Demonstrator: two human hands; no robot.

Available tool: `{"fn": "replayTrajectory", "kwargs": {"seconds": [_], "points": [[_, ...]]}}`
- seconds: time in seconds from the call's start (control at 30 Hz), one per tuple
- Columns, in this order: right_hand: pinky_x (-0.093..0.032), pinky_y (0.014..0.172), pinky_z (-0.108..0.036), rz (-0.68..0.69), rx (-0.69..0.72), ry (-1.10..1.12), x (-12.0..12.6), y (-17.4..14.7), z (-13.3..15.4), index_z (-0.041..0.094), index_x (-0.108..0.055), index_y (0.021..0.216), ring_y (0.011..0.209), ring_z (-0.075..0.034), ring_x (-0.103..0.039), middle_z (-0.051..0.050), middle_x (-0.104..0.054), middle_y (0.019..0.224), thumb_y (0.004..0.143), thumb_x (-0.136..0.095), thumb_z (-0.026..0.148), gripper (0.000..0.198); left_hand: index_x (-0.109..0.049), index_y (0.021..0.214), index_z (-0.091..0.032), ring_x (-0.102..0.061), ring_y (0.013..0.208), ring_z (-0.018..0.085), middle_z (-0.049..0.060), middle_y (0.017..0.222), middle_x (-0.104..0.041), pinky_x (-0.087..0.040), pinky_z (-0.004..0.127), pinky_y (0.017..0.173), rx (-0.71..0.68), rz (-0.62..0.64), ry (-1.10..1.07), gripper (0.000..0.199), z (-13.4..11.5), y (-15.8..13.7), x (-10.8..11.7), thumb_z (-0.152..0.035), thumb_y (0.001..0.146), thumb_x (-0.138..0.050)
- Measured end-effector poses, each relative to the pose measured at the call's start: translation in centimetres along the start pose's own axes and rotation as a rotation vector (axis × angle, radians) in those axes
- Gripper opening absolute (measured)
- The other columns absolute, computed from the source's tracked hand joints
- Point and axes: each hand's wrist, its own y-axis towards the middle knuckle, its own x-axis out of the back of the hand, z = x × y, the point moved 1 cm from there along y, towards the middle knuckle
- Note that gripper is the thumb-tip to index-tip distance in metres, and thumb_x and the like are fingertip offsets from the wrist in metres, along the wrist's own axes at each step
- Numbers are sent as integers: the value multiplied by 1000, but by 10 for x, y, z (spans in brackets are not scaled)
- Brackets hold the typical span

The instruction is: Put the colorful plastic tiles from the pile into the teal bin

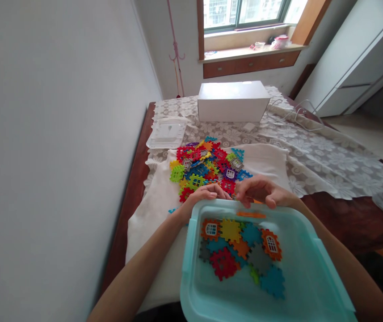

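Bin [305, 286], one: aqua plastic, round-cornered, nearest you, between your forearms; best kept level there. Interlocking tiles [240, 248], several: toothed, flat, loose inside it. Left hand [211, 192]: beyond the far rim; grip contents hidden, cannot be told. Right hand [261, 188]: beside it, loosely curled, thumb apart; whether its grip holds a tile cannot be told. Advice: clear the rim with your wrists and take tiles by their notched edges. Pile [199, 170]: more tiles, heaped, some windowed; work from its top. Cloth [151, 232]: white, soft, beneath. Tray-like piece [167, 134]: translucent. Box [233, 107]: white, smooth, on floral lace [328, 147].
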Motion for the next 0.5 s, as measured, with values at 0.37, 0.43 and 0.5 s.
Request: {"fn": "replayTrajectory", "kwargs": {"seconds": [0.37,0.43,0.5], "points": [[-48,79,-29,164,90,-5,0,0,-2,13,-81,116,78,-19,-65,-6,-75,88,86,-78,69,64,-70,82,-15,-65,97,25,13,103,-72,-46,33,89,5,20,-37,26,2,0,2,-39,75,-73],[-46,78,-29,147,136,101,-3,1,-10,12,-79,113,74,-17,-60,-4,-70,83,86,-77,68,63,-71,83,-14,-65,99,26,14,105,-72,-47,33,89,1,60,-33,32,4,-2,3,-45,76,-74],[-45,79,-30,134,156,194,-7,2,-16,14,-77,113,76,-18,-57,-2,-65,81,88,-73,67,59,-75,96,-13,-66,99,26,14,108,-72,-48,33,89,40,118,-32,46,7,-6,5,-54,76,-75]]}}
